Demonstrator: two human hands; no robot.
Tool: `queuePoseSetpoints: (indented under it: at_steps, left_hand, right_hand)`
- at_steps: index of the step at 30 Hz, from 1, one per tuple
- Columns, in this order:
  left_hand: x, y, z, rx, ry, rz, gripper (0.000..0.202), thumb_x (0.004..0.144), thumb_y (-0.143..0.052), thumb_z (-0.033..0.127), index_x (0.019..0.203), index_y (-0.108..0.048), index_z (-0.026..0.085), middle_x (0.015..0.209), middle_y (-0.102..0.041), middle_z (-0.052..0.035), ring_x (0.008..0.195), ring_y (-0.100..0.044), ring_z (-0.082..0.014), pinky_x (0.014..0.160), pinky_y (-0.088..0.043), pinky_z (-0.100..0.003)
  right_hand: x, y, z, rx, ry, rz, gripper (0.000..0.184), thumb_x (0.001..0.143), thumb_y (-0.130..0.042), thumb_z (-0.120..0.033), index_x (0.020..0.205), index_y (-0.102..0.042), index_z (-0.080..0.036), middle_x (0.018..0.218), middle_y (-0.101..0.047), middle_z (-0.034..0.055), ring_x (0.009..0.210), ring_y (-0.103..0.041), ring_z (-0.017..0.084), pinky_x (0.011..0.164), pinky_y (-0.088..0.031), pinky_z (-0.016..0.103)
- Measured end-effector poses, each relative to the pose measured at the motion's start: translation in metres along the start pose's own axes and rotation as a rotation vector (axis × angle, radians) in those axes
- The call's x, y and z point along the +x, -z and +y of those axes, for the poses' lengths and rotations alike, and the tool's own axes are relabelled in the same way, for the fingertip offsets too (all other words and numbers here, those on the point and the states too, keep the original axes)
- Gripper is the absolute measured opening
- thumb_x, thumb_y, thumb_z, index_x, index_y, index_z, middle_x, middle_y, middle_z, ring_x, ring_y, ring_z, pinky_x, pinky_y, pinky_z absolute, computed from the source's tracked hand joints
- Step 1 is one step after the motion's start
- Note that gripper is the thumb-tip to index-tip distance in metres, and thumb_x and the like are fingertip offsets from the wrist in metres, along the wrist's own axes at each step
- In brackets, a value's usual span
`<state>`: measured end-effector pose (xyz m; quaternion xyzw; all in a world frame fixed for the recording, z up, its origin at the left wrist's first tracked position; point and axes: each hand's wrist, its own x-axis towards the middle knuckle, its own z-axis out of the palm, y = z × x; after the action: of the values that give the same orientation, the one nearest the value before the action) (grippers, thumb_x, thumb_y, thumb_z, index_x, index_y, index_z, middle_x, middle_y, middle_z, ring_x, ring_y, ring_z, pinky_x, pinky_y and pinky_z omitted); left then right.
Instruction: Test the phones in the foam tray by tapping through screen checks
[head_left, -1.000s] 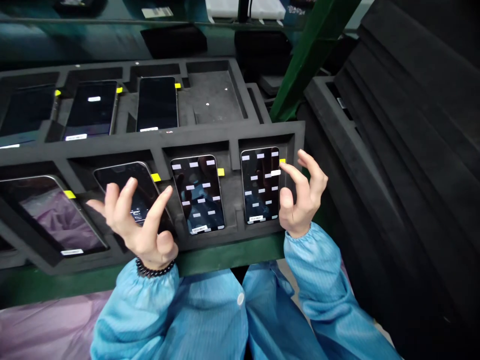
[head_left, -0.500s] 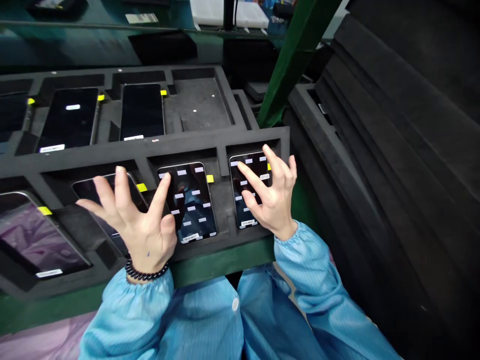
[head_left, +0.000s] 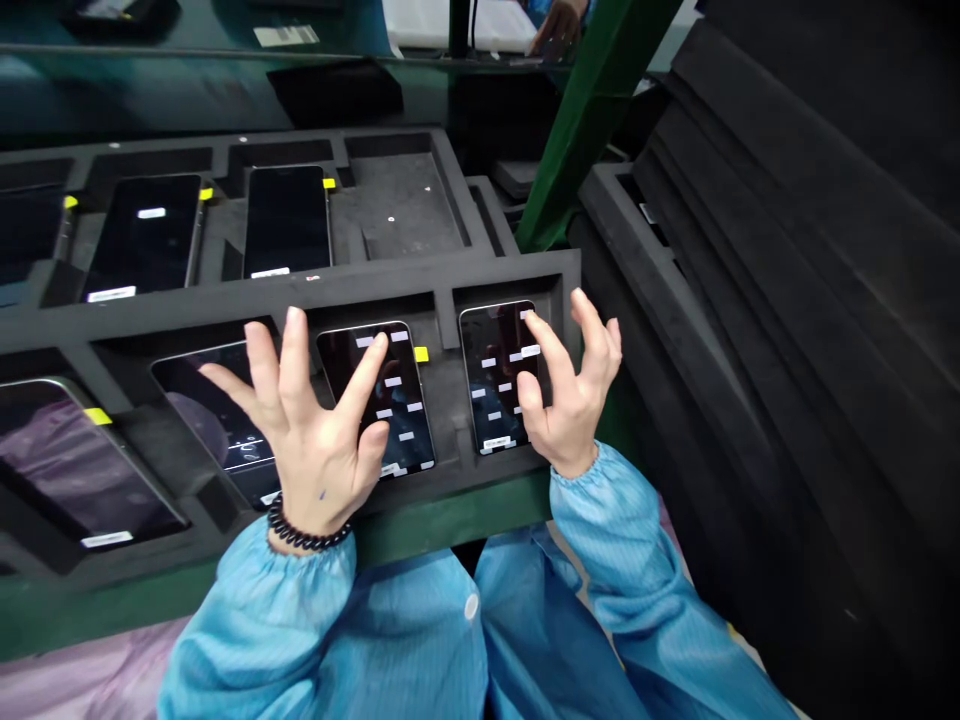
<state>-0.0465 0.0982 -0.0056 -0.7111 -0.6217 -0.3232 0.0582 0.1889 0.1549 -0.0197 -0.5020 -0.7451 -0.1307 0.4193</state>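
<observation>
With fingers spread, my left hand [head_left: 315,440] has its index fingertip at the top of a smartphone [head_left: 412,440] whose lit screen shows pale rectangles. My right hand [head_left: 566,400] is open over another smartphone [head_left: 491,335] with similar rectangles, its index fingertip near the upper right corner. Both phones lie in pockets of a black foam tray [head_left: 442,300]. Left of them, partly behind my left hand, a third phone [head_left: 202,410] shows white marks on its screen. At the far left, a dark phone [head_left: 90,480] carries a yellow tab and a white label.
A second foam tray [head_left: 469,215] behind holds several dark phones [head_left: 285,225]. A green post [head_left: 566,140] slants up at the right. Black foam sheets [head_left: 780,200] lean beside it. Across the bench, another person's hand [head_left: 559,25] shows at the top.
Both index fingers have slid right along the tops of the screens. Some pale rectangles have gone from both phones. Another person's hand has come into view at the top.
</observation>
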Motion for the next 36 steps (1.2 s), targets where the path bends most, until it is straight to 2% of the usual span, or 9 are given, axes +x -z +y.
queuePoseSetpoints:
  at_steps: [6,11,16,20,22,24,27,29,36]
  left_hand:
    - [-0.003,-0.001,-0.003,0.024,0.001,0.049,0.056,0.103,-0.021,0.06,0.155,-0.038,0.045,0.17,0.007,0.0176,0.16,0.003,-0.0389,0.128,0.009,-0.069]
    - [-0.006,0.002,-0.005,-0.005,0.063,-0.015,0.053,0.104,-0.025,0.056,0.152,-0.042,0.044,0.17,0.005,0.0189,0.159,0.003,-0.0386,0.128,0.011,-0.065]
    - [0.001,-0.001,-0.001,-0.008,-0.021,0.001,0.055,0.104,-0.023,0.057,0.155,-0.038,0.044,0.171,0.006,0.0148,0.16,0.004,-0.0356,0.128,0.012,-0.065]
    - [0.009,-0.005,0.0,-0.02,-0.115,-0.032,0.055,0.104,-0.029,0.055,0.155,-0.04,0.038,0.172,0.005,0.0081,0.16,0.002,-0.0384,0.126,0.012,-0.069]
    - [0.007,-0.004,0.0,-0.031,-0.101,-0.017,0.055,0.104,-0.028,0.055,0.155,-0.041,0.039,0.173,0.003,0.0097,0.16,0.0,-0.0398,0.127,0.011,-0.069]
    - [0.001,0.0,-0.003,-0.04,-0.07,0.053,0.056,0.104,-0.025,0.057,0.154,-0.043,0.038,0.173,-0.002,0.011,0.16,-0.004,-0.0408,0.128,0.009,-0.07]
    - [-0.015,0.004,-0.011,-0.035,-0.101,0.213,0.059,0.103,-0.023,0.059,0.149,-0.051,0.035,0.172,-0.017,0.0042,0.158,-0.012,-0.0424,0.125,0.006,-0.075]
    - [-0.027,0.005,-0.018,-0.034,-0.103,0.256,0.06,0.102,-0.023,0.06,0.146,-0.055,0.034,0.17,-0.023,0.0009,0.158,-0.015,-0.0429,0.125,0.005,-0.076]
    - [-0.055,0.011,-0.029,-0.003,-0.053,0.143,0.053,0.103,-0.028,0.052,0.15,-0.049,0.039,0.172,-0.017,0.0038,0.159,-0.011,-0.0417,0.125,0.006,-0.075]
  right_hand:
    - [-0.004,0.0,0.001,-0.02,-0.073,0.008,0.046,0.101,-0.041,-0.037,0.143,-0.057,-0.026,0.157,-0.046,0.0131,0.138,-0.052,0.037,0.123,-0.027,0.061]
    - [-0.004,0.0,0.003,-0.043,-0.088,-0.073,0.043,0.101,-0.045,-0.032,0.14,-0.06,-0.025,0.16,-0.043,0.0143,0.143,-0.048,0.035,0.124,-0.027,0.06]
    - [-0.009,0.002,0.004,0.021,-0.066,0.015,0.043,0.099,-0.046,-0.031,0.139,-0.06,-0.027,0.157,-0.047,0.0119,0.142,-0.049,0.035,0.123,-0.028,0.059]
    - [-0.016,0.005,0.005,0.032,-0.041,0.035,0.04,0.099,-0.047,-0.028,0.134,-0.065,-0.026,0.155,-0.05,0.011,0.137,-0.053,0.033,0.123,-0.031,0.056]
    - [-0.02,0.007,0.006,0.012,-0.02,0.043,0.038,0.099,-0.046,-0.026,0.129,-0.069,-0.026,0.154,-0.051,0.0099,0.135,-0.055,0.031,0.123,-0.032,0.054]
    - [-0.024,0.008,0.006,-0.011,-0.005,0.049,0.037,0.099,-0.046,-0.025,0.125,-0.072,-0.027,0.154,-0.051,0.0088,0.133,-0.056,0.029,0.123,-0.033,0.052]
    - [-0.027,0.009,0.006,-0.051,-0.012,0.036,0.034,0.1,-0.047,-0.026,0.122,-0.074,-0.027,0.153,-0.051,0.0078,0.131,-0.057,0.027,0.122,-0.033,0.052]
    - [-0.028,0.009,0.005,-0.065,-0.017,0.022,0.033,0.1,-0.049,-0.026,0.12,-0.075,-0.027,0.152,-0.053,0.008,0.13,-0.057,0.027,0.122,-0.033,0.052]
    - [-0.029,0.008,0.003,-0.016,0.102,0.024,0.031,0.099,-0.05,-0.028,0.113,-0.078,-0.027,0.146,-0.059,0.008,0.125,-0.058,0.026,0.121,-0.035,0.051]
